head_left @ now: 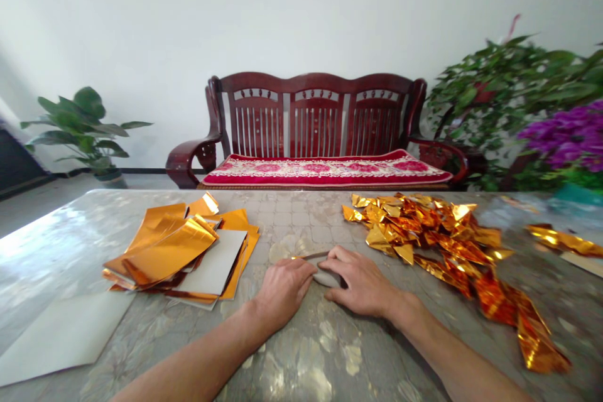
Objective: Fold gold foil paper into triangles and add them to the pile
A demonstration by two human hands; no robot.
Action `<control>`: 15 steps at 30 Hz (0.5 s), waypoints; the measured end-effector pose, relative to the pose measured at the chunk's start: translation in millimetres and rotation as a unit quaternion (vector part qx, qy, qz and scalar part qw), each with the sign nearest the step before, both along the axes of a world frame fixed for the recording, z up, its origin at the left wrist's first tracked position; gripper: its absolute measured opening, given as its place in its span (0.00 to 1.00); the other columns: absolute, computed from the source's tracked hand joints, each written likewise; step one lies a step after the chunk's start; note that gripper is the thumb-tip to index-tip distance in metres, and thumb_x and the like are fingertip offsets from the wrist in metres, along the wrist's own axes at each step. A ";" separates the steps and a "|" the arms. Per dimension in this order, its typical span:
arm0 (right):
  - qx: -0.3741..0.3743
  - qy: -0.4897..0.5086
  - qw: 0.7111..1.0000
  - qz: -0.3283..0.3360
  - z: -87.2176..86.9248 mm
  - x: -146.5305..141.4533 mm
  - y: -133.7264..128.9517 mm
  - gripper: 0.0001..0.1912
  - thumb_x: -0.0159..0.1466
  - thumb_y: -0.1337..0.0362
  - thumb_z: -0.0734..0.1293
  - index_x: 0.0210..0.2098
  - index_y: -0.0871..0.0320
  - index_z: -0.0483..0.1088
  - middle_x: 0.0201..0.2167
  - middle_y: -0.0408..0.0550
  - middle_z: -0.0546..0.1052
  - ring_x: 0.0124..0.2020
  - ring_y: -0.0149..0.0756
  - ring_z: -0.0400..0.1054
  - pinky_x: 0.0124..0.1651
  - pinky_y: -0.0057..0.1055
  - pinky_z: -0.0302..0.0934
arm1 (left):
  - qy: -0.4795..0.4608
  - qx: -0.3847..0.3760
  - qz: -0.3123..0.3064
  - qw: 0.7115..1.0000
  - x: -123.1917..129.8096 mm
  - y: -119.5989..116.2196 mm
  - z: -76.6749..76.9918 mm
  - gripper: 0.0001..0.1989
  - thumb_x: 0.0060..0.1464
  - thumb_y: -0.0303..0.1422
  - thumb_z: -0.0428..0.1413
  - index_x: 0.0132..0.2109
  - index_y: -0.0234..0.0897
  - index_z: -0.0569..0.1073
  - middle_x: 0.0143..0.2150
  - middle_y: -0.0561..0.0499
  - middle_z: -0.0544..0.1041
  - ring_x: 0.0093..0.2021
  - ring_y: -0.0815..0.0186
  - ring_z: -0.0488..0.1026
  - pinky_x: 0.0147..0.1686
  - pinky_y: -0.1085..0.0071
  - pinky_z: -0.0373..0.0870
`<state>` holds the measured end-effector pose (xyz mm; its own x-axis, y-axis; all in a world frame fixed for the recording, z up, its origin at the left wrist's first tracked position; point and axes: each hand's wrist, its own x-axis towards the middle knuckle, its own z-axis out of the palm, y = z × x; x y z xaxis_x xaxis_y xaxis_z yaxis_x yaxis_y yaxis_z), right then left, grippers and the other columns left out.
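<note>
The left hand (282, 292) and right hand (358, 282) are closed, gripping a small grey folded card (328, 277) on the bench (292, 220). Crumpled gold foil (424, 226) lies right of the card, gold sheets (169, 251) left.

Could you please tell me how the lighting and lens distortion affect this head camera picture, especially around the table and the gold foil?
In the head view, glare washes out the left end of the table, the crumpled gold foil shows blown-out highlights, the wide lens bows the table's far edge, and the left hand and right hand show no obvious blur.
</note>
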<state>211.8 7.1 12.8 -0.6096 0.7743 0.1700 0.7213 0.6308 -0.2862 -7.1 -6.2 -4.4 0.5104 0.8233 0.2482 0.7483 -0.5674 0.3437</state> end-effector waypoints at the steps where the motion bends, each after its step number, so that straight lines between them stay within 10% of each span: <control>1: 0.005 0.001 1.000 -0.002 -0.4 -1.0 -0.6 0.19 0.57 0.62 0.70 0.49 0.51 0.72 0.43 0.45 0.71 0.44 0.39 0.67 0.46 0.34 0.60 | -0.002 0.000 0.004 1.000 -0.1 0.1 0.4 0.12 0.66 0.32 0.48 0.48 0.45 0.75 0.43 0.52 0.79 0.46 0.64 0.76 0.46 0.70 0.68; 8: 0.020 0.013 1.000 0.007 -5.0 -2.1 -0.3 0.18 0.61 0.73 0.62 0.47 0.53 0.72 0.41 0.46 0.70 0.43 0.36 0.66 0.47 0.32 0.59 | -0.007 0.002 0.000 1.000 -1.0 -0.3 1.8 0.09 0.62 0.35 0.53 0.49 0.46 0.74 0.42 0.54 0.79 0.45 0.63 0.76 0.45 0.70 0.68; 15: 0.013 0.027 1.000 0.010 -0.8 -3.2 -0.8 0.12 0.71 0.59 0.60 0.47 0.52 0.73 0.41 0.47 0.71 0.44 0.37 0.67 0.48 0.33 0.60 | -0.013 0.010 -0.003 1.000 0.5 -1.9 5.2 0.10 0.61 0.35 0.54 0.49 0.45 0.74 0.41 0.54 0.79 0.43 0.64 0.76 0.44 0.71 0.67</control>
